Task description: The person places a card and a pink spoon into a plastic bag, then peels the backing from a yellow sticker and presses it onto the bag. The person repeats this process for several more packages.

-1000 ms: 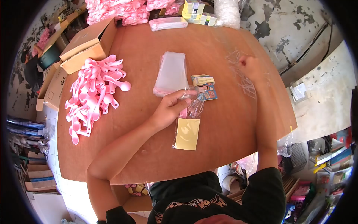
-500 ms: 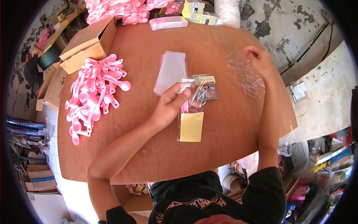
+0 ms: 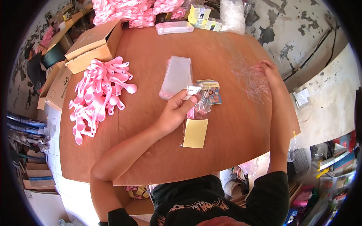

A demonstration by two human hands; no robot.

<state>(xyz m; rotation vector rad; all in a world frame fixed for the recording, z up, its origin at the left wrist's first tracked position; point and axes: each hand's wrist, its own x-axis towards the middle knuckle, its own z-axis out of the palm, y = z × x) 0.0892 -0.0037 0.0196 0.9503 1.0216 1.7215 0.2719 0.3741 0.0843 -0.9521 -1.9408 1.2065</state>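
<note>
My left hand [image 3: 179,111] pinches the gathered neck of a clear plastic bag [image 3: 203,105]. A bit of pink shows inside the bag, and a yellow card [image 3: 195,133] hangs at its lower end. Just behind the bag lie printed cards [image 3: 215,96], partly covered by it. At the right, my right hand [image 3: 268,71] is at the edge of a loose pile of thin clear plastic strips [image 3: 253,83]. Its fingertips are drawn together; whether a strip is between them is too fine to make out. A stack of clear flat bags [image 3: 177,77] lies beyond my left hand.
Pink plastic spoons [image 3: 100,96] are heaped on the left of the wooden table [image 3: 151,162], beside a cardboard box [image 3: 94,45]. Along the back are bagged pink spoons [image 3: 124,13], more flat bags [image 3: 174,28] and bundled cards [image 3: 203,19]. A person [image 3: 36,67] is at far left.
My right hand has moved slightly right and towards me along the strip pile, its fingers now closer together. The left hand still holds the bag; the whole view has shifted slightly.
</note>
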